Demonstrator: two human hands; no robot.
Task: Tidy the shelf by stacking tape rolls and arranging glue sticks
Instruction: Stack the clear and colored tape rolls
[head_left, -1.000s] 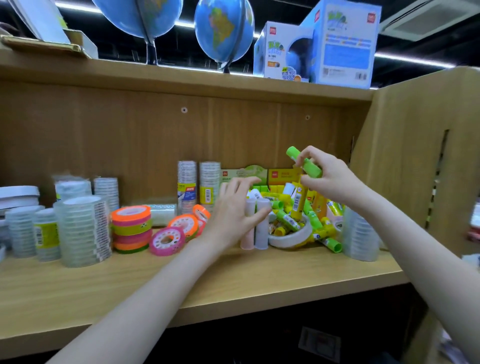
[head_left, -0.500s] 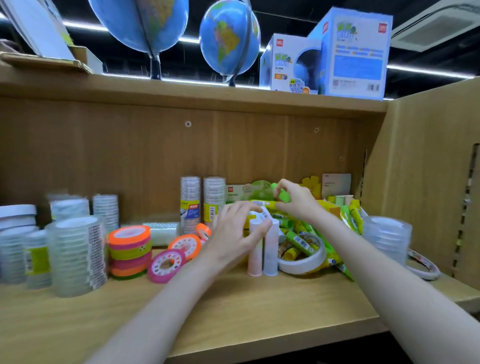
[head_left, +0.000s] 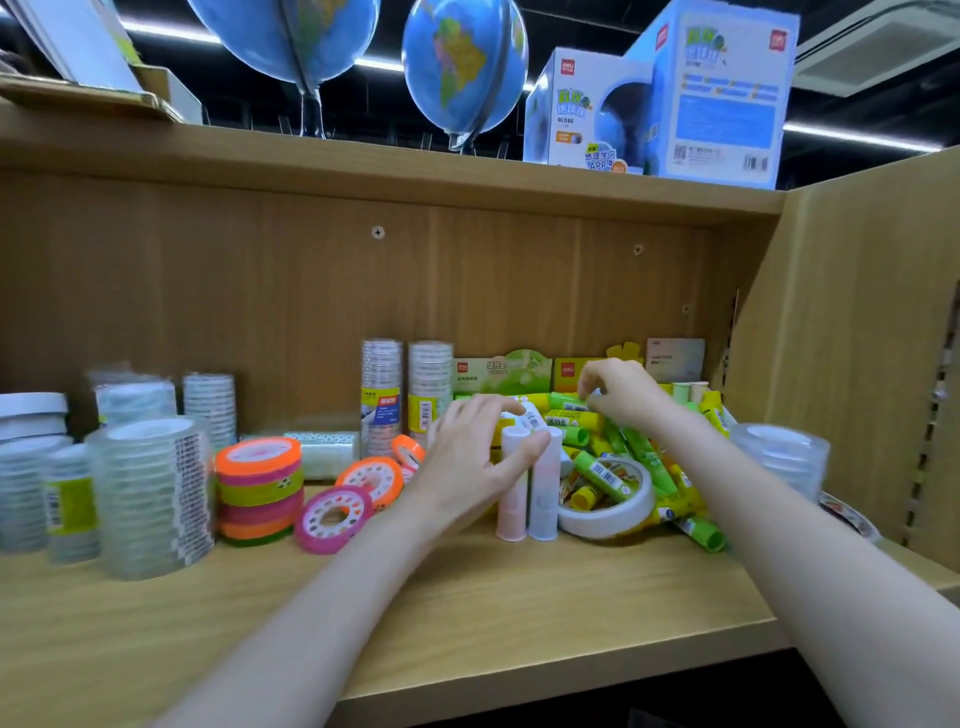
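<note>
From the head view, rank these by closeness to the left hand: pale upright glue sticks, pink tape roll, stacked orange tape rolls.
1. Pale upright glue sticks, at the left hand's thumb.
2. Pink tape roll, lower left.
3. Stacked orange tape rolls, farther left.

Bright ceiling strips – soft blur, edges warped.

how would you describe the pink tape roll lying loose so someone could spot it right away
On the lower wooden shelf board, look just right of the stacked tower of orange, pink and green tape rolls. The loose pink tape roll with a white dotted core leans at the front, nearest the shelf edge. Its neighbours behind it are orange; it alone is pink and unstacked.
</note>
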